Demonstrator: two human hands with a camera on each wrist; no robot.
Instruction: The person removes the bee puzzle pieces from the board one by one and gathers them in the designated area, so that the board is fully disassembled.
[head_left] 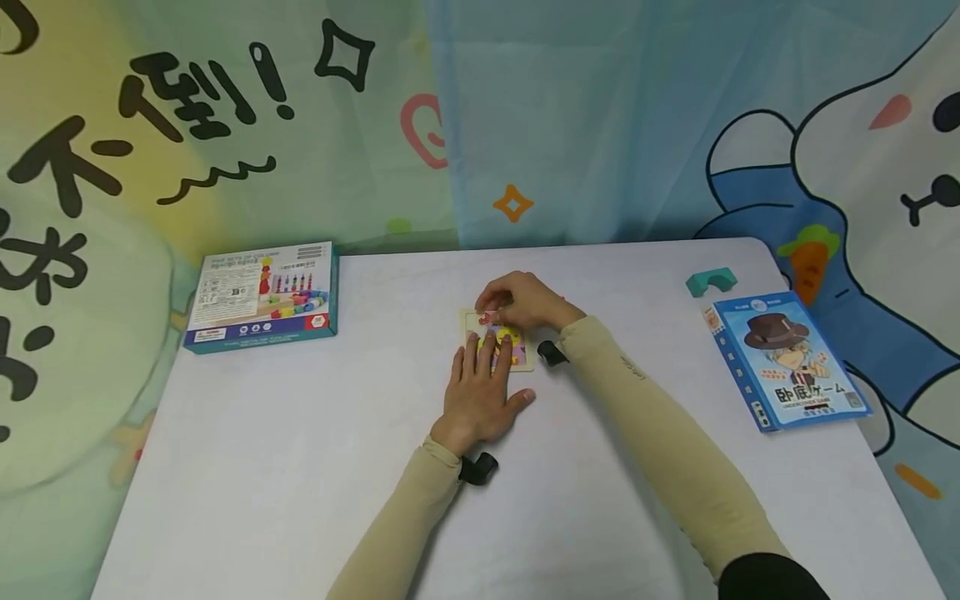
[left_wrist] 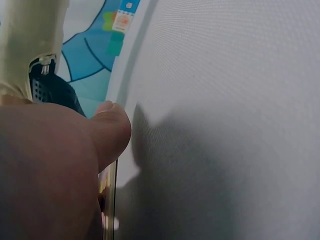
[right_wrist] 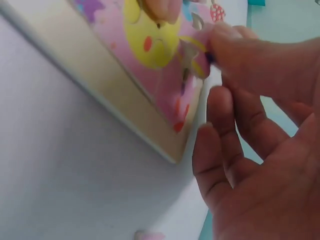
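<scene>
A small jigsaw puzzle [head_left: 517, 337] in a pale tray-like frame lies on the white table, a yellow figure on pink in its picture. My left hand [head_left: 480, 404] rests on its near part with the fingers straight, covering some of the picture. At the puzzle's far right side, my right hand [head_left: 525, 302] pinches a pink and yellow puzzle piece [right_wrist: 201, 57] between thumb and index finger. The piece is tilted over a gap in the picture; whether it touches the board I cannot tell. In the left wrist view, the thumb [left_wrist: 112, 130] hides most of the puzzle.
A game box [head_left: 262, 292] lies at the table's back left. On the right are a blue box [head_left: 795, 358] with a hatted cartoon figure and a teal arch-shaped block [head_left: 711, 281]. A small pinkish item [right_wrist: 150, 235] lies beside the puzzle.
</scene>
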